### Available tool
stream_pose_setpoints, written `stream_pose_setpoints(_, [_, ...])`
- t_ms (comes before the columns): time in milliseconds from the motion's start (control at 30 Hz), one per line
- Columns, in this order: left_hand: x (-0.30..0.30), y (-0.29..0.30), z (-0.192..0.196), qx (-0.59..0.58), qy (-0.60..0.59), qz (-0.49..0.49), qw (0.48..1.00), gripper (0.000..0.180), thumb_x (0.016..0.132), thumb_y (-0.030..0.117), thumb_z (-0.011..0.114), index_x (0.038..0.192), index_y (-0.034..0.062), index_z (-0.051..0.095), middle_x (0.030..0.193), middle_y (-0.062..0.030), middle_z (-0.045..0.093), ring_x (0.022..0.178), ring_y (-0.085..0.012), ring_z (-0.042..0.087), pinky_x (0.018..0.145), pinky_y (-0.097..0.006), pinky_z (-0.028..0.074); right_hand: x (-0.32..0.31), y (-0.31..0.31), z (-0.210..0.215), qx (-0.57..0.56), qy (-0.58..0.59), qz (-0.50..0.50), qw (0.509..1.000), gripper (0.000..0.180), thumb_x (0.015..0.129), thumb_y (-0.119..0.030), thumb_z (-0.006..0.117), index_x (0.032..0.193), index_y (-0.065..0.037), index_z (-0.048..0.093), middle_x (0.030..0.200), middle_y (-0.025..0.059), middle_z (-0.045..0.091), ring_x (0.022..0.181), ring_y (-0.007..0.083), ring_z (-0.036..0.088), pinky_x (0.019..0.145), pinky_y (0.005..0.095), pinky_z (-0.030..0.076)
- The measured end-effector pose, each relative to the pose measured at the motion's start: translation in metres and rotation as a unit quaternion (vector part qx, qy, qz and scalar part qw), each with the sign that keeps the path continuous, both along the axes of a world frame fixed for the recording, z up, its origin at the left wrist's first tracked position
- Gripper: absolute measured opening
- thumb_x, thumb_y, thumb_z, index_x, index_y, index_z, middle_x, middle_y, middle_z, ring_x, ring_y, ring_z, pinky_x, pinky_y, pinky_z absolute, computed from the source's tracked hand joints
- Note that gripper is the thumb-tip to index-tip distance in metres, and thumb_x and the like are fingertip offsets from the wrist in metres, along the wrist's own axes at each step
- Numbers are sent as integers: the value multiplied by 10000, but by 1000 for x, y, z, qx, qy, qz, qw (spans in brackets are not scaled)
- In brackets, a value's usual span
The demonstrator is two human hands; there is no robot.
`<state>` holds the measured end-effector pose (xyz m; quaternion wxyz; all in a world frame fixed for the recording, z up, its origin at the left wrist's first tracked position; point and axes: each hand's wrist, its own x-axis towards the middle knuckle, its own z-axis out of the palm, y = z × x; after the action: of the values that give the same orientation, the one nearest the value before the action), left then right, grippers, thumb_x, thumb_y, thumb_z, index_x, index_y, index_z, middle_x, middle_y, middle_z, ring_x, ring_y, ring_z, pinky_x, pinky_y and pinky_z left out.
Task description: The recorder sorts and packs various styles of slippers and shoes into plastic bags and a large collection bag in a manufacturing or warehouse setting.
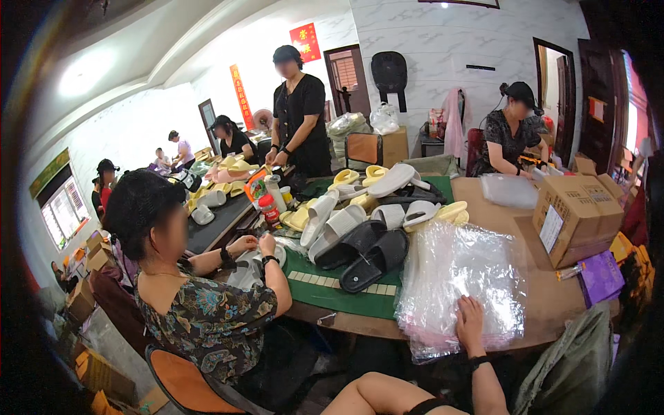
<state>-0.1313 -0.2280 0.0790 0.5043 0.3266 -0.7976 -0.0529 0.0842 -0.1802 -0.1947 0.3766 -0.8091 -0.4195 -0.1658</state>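
My right hand (470,319) lies on a thick stack of clear plastic bags (460,277), with its fingers stretched out over the glossy top sheets. A black band circles that wrist. My left hand does not show; at the lower edge there is bare skin with a black band, and I cannot tell which limb it is. Beside the bags, a black slide sandal (374,260) rests on a green mat (311,294). Behind it is a heap of slides, with a grey slide (337,228) and a yellow slide (453,212) among them.
At my left, a seated person (207,290) handles a pale slide. A cardboard box (577,214) and a purple package (600,278) are on the right. Across the table, another person (512,131) works near flat clear bags (510,190). A red-capped bottle (268,211) stands past the slides.
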Motion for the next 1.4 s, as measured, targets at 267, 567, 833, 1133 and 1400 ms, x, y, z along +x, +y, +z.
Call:
stream_pose_setpoints(267, [3,39,-15,46,96,100,989,378,969,263,379,1077,-38,580,1073,-184,585,1092,-368,495,963,-563,295,-4,-4,13,-1,11,-2,1000,321,821,-94,508,1130,-24,556,1223,150,539,1206,339,426,1061,455,254])
stream_pose_setpoints(567, [72,78,-34,92,225,203,948,389,982,234,406,893,-17,690,847,-131,661,906,-294,595,919,-407,397,-4,-3,9,-22,14,6,1000,331,830,-170,508,1128,-36,557,1215,156,547,1207,346,421,1058,475,242])
stream_pose_setpoints(833, [79,119,43,-125,254,190,940,433,955,257,400,1280,-22,456,1325,-245,379,1228,-370,381,1043,-435,219,-1,-1,7,-25,16,18,999,339,822,-151,532,1139,-35,556,1231,127,550,1213,339,424,1062,463,241])
stream_pose_setpoints(1133, [26,93,45,-201,280,79,935,477,979,344,342,1103,-82,518,1163,-254,526,1022,-302,541,884,-377,433,-1,-2,8,-21,2,3,1000,327,846,-140,506,1151,-32,552,1245,127,534,1230,318,412,1072,444,233])
stream_pose_setpoints(1400, [-26,90,24,-150,278,117,942,478,984,313,325,1201,-86,473,1118,-223,564,963,-310,573,839,-360,434,-8,-2,10,-36,-17,1,999,317,870,-144,501,1163,-33,543,1261,130,520,1231,313,409,1066,443,242])
